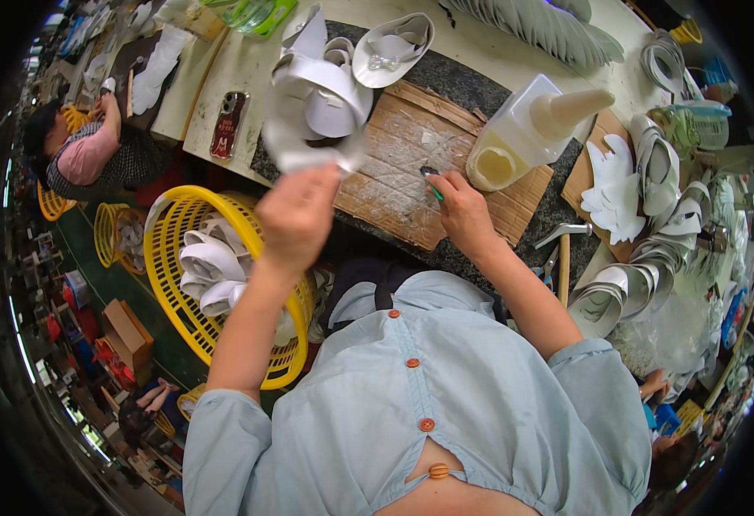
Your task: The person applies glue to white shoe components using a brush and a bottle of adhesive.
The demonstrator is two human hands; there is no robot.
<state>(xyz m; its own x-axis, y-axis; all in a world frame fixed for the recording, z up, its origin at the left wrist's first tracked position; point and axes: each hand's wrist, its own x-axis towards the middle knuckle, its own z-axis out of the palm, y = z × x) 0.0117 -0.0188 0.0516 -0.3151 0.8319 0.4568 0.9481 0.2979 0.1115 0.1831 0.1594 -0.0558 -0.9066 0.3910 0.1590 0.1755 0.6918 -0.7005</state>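
My left hand pinches the edge of a white shoe upper, which is smeared by motion beside a pile of other white shoe uppers. Closed fingers of my right hand grip a small tool with a green handle and a dark tip, held over the stained cardboard. Just right of that hand is a translucent plastic glue bottle with a pale cone-shaped part. A white upper with a bow lies beyond the cardboard.
A yellow basket of white uppers stands left, below the table. On the table are a phone, a hammer, scissors and rows of stacked white shoe parts. A person in pink works at far left.
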